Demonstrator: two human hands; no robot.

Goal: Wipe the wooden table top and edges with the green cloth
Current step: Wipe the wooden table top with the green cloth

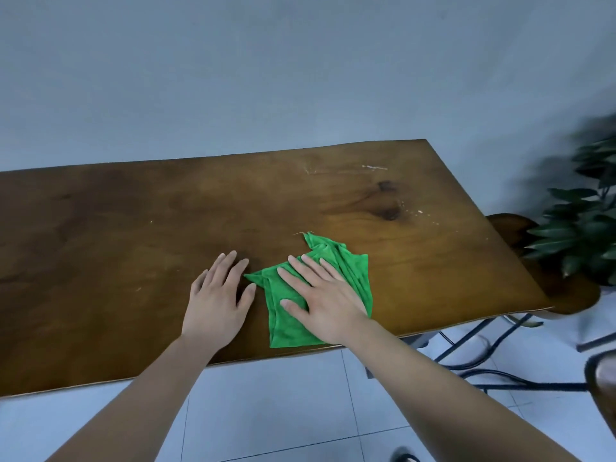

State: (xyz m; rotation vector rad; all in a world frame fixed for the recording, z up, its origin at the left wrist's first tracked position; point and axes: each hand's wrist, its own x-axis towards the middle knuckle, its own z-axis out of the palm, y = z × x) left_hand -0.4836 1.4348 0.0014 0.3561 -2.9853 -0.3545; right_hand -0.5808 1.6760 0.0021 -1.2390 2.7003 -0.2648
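Observation:
A green cloth (286,323) lies crumpled flat on the wooden table top (133,228), close to the near edge and right of the middle. My right hand (321,300) presses palm-down on the cloth with fingers spread, covering its centre. My left hand (218,295) rests flat on the bare wood just left of the cloth, fingers apart, its thumb almost touching the cloth's left corner. A few pale specks and a scratch (375,167) mark the far right part of the top.
A grey wall stands right behind the table. A leafy potted plant (580,228) sits on a low wooden stand beyond the table's right end. Dark metal legs (473,348) and a cable cross the white tiled floor (283,411) under that end.

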